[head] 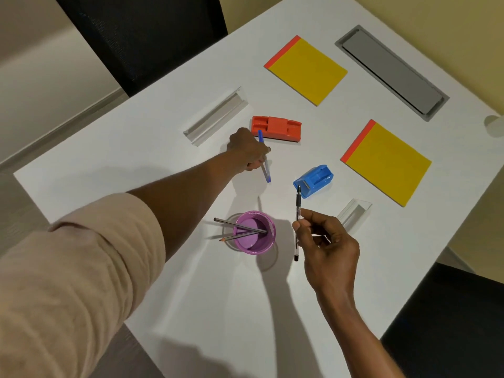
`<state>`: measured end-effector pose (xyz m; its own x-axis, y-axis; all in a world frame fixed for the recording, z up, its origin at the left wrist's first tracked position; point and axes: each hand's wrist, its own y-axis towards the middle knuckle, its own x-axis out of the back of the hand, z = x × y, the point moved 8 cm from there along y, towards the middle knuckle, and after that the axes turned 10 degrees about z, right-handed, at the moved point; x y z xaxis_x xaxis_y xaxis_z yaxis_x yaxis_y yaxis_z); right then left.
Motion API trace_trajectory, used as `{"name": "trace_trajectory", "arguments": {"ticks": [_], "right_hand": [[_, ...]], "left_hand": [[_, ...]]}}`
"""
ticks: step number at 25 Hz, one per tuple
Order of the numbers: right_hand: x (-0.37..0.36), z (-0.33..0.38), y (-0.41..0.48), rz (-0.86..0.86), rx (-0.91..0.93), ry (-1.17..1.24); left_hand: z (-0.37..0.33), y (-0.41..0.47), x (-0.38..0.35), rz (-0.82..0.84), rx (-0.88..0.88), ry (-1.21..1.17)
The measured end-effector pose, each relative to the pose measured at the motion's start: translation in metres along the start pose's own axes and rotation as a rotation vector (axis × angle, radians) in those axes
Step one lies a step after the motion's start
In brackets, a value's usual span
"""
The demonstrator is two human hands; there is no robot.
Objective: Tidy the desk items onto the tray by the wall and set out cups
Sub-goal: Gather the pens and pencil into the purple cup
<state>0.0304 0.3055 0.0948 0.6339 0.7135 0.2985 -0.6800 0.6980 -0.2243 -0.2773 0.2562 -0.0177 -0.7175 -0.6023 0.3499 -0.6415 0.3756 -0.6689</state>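
In the head view, the left grip point(246, 152) is closed around a blue pen point(264, 156) above the middle of the white counter point(136, 159), just beside an orange dispenser point(276, 128). The right grip point(324, 241) pinches a black pen point(297, 222) upright, next to a purple cup point(255, 233) with two pencils point(240, 229) inside. Two yellow notepads point(306, 70) lie toward the far and right edges, with a blue dispenser point(313, 180) between them and the cup.

A white table point(207, 309) stands by a pale yellow wall point(436, 20). 2 black chairs point(141, 36) stand beside it, on a grey floor point(32, 85).
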Motion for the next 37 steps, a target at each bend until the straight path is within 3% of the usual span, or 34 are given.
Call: {"name": "trace_trajectory", "arguments": {"ticks": [3,7,13,17,26,34,37], "right_hand": [[-0.006,0.004,0.0,0.026,0.008,0.016],[-0.015,0.009,0.0,0.045,0.023,0.021],[-0.026,0.025,-0.001,0.078,0.111,0.027],[-0.035,0.033,-0.009,0.105,0.241,-0.119],[-0.045,0.019,-0.04,0.093,0.472,-0.672],[-0.073,0.01,-0.04,0.152,0.508,-0.857],[-0.082,0.007,-0.041,0.193,0.505,-0.903]], "left_hand": [[-0.017,-0.039,0.018,-0.02,-0.214,-0.024],[-0.018,-0.11,0.053,-0.201,-0.469,0.056],[0.023,-0.206,0.072,-0.401,-0.637,0.01],[0.036,-0.235,0.057,-0.388,-0.673,0.032],[0.058,-0.247,0.014,-0.368,-0.716,0.366],[0.077,-0.221,0.003,-0.367,-0.521,0.564],[0.077,-0.223,0.005,-0.349,-0.501,0.534]]}}
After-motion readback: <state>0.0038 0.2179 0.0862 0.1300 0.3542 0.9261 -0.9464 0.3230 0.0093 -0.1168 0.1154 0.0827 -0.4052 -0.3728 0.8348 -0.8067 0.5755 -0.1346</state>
